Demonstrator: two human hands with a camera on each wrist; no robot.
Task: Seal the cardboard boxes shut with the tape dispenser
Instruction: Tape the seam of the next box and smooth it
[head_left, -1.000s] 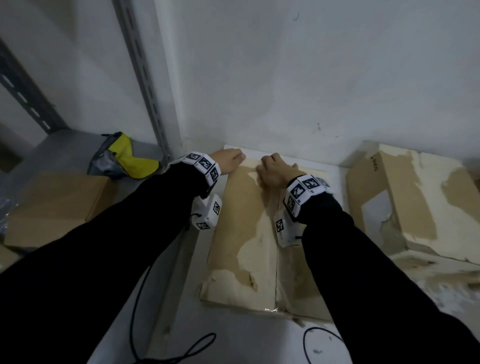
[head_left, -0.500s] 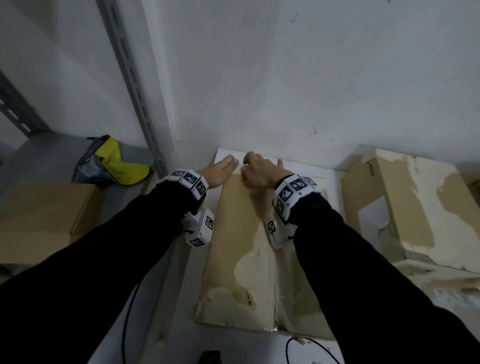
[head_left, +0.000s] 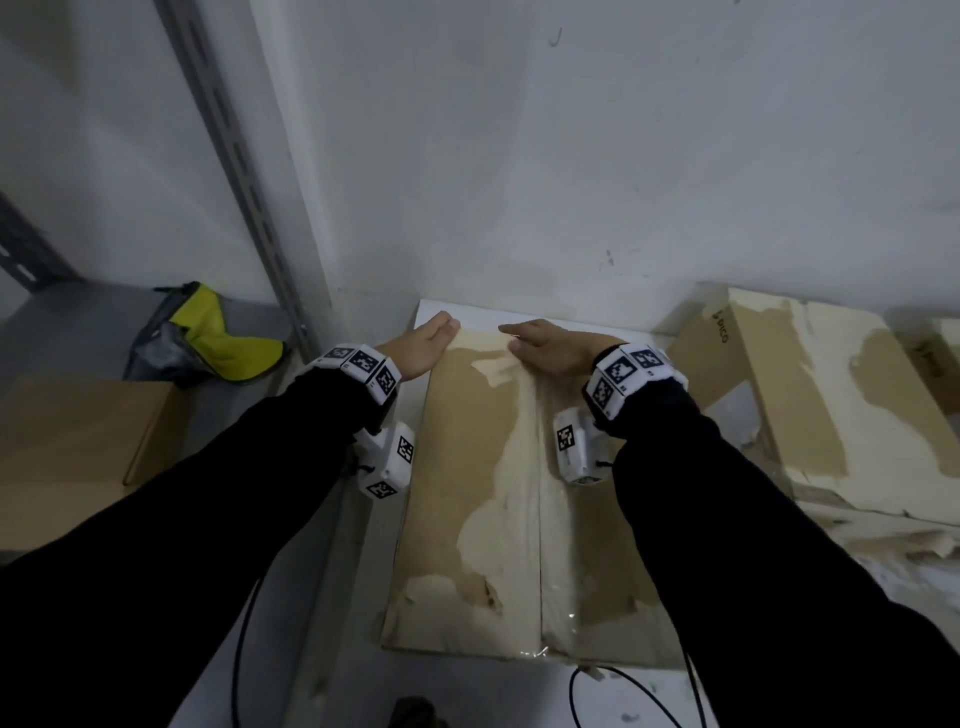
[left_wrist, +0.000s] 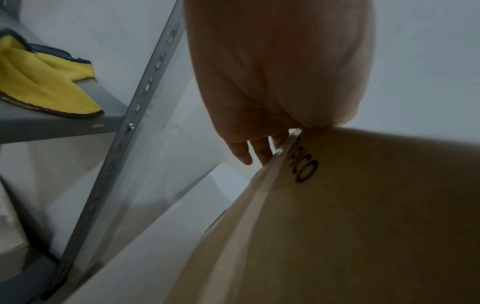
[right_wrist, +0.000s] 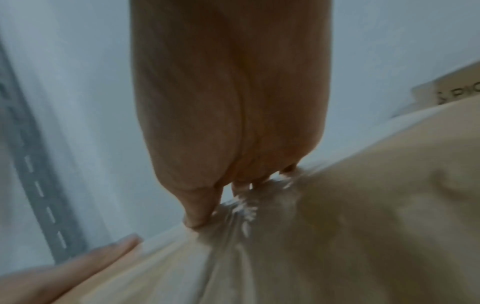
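A worn cardboard box (head_left: 483, 493) lies flat-topped against the wall, its flaps down. Clear tape (head_left: 540, 519) runs along the middle seam. My left hand (head_left: 426, 343) rests on the box's far left corner; in the left wrist view its fingers (left_wrist: 244, 154) hang straight down past the box (left_wrist: 363, 226) edge. My right hand (head_left: 545, 348) lies flat at the seam's far end. In the right wrist view its fingertips (right_wrist: 197, 218) press the shiny tape (right_wrist: 233, 236) onto the box's far edge. No tape dispenser is in view.
A second torn cardboard box (head_left: 810, 395) stands close on the right. On the left, a grey shelf holds a yellow cloth (head_left: 218, 338) and a brown box (head_left: 72, 441), behind a slotted metal upright (head_left: 249, 171). Cables (head_left: 597, 691) lie near the front.
My right hand has uncurled from a fist and now lies flat, a little further right of the left hand. The left hand has stayed at the far left corner.
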